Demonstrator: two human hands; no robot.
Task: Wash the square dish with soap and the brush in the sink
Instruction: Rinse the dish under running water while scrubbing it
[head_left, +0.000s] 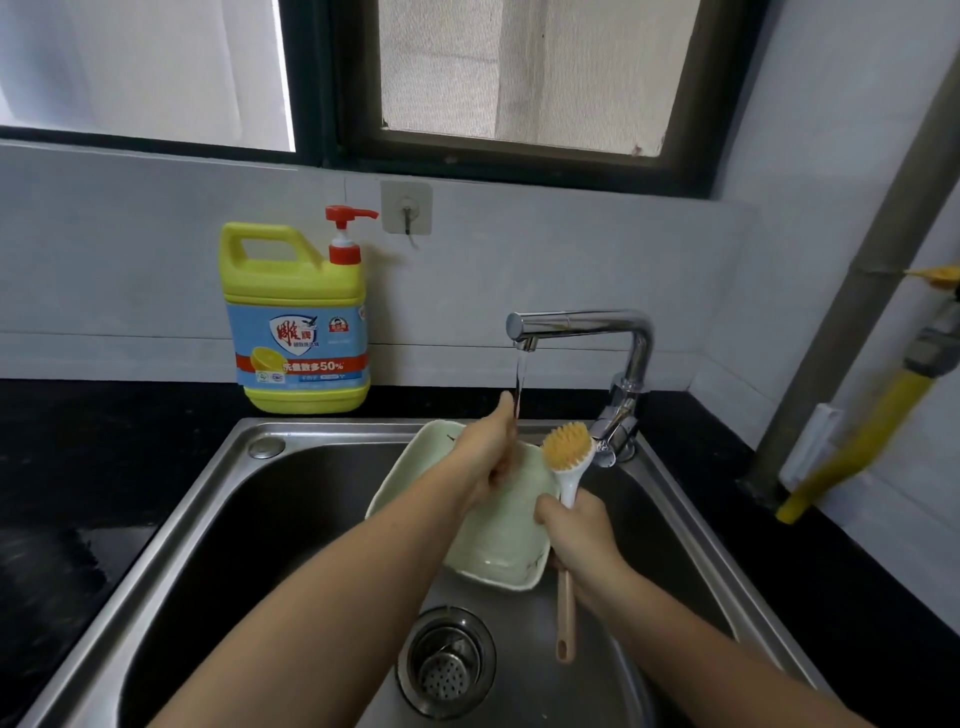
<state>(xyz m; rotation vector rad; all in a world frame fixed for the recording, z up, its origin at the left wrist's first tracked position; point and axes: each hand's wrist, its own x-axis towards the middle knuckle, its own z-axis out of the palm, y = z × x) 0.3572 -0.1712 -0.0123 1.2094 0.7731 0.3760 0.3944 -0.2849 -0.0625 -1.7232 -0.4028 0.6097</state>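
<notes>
Holding the brush (567, 453) below the faucet (582, 323), the right hand (577, 526) curls fingers round it; left hand (485, 460) seemingly touches the square dish (501, 545), fingers too blurred to tell.

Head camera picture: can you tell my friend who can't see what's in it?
A person washes a green square dish in a steel sink: the left hand is at the dish under the running tap, and the right hand grips a brush, orange bristles up. A yellow soap bottle with a red pump stands on the black counter behind.
</notes>
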